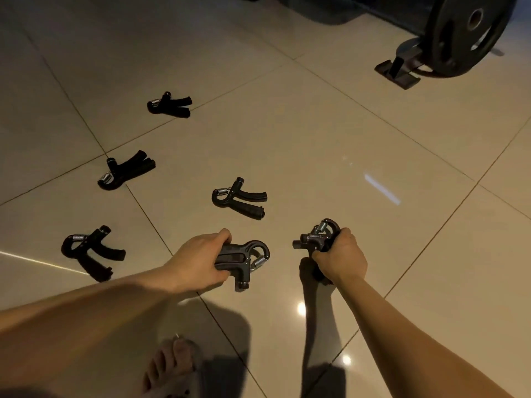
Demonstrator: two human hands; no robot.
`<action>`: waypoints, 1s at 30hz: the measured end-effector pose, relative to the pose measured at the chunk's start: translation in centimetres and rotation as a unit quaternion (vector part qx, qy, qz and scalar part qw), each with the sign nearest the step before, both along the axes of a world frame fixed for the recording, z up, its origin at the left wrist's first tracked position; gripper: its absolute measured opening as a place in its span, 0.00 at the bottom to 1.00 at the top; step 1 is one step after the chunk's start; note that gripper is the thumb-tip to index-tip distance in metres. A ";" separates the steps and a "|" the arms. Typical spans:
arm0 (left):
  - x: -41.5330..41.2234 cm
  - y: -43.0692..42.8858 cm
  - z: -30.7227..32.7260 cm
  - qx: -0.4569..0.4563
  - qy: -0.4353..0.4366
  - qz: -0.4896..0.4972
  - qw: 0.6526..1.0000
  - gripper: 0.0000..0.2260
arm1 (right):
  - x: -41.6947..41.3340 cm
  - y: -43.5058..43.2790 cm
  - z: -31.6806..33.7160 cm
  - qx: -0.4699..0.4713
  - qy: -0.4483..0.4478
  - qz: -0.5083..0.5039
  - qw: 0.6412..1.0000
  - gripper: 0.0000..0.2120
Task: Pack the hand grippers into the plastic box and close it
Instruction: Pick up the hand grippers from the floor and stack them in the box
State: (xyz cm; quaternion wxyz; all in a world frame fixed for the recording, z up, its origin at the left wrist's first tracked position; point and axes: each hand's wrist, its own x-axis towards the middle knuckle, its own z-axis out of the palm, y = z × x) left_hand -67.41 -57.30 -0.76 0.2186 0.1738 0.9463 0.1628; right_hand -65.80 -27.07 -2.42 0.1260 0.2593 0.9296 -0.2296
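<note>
Hand grippers were what we had in both fists. Our left hand (201, 258) had its fingers (222, 272) wrapped around the two handles of one black gripper (244, 261), thumb on top, squeezing them together; its long axis ran left to right, with the spring (259, 262) and curved head pointing right and the adjuster knob hanging toward us. Our right hand (339, 259) was clenched the same way on a second gripper (319, 237), handles buried in the palm, its head and spring rising away from us and a little left, the knob jutting left. Both were held just above the glossy tiled floor (344, 124).

Four more grippers lay loose on the tiles, handles splayed. The nearest (238, 198) sat just beyond our hands, handles pointing right. One (92, 251) lay to the left of our left forearm, handles toward us. Farther left were another (125, 170), handles aimed up and right, and the farthest (169, 105), handles pointing right.

A bare foot (172, 366) showed at the bottom edge. A black weight plate (465, 33) stood on a stand in the far right corner.
</note>
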 end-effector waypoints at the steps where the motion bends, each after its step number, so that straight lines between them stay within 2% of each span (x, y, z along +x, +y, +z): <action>1: 0.7 0.1 0.9 0.015 0.015 0.012 1.000 0.22 | 0.5 0.3 0.9 -0.004 0.014 0.004 1.000 0.25; 5: 3.6 1.7 4.7 0.076 0.045 0.062 0.994 0.23 | 3.1 1.5 5.3 -0.006 0.072 0.035 0.997 0.23; 11: 8.7 4.2 12.1 0.120 0.111 0.054 0.985 0.23 | 8.9 3.5 13.0 -0.022 0.167 0.057 0.984 0.21; 18: 16.0 8.1 24.2 0.080 0.208 -0.022 0.975 0.22 | 17.6 6.9 24.7 -0.045 0.277 0.059 0.958 0.20; 24: 25.6 13.7 34.9 0.082 0.217 -0.069 0.970 0.21 | 27.4 11.4 35.0 -0.042 0.329 0.079 0.940 0.18; 30: 38.0 19.6 41.2 0.072 0.219 -0.120 0.966 0.22 | 39.7 16.5 43.5 0.001 0.340 0.136 0.931 0.20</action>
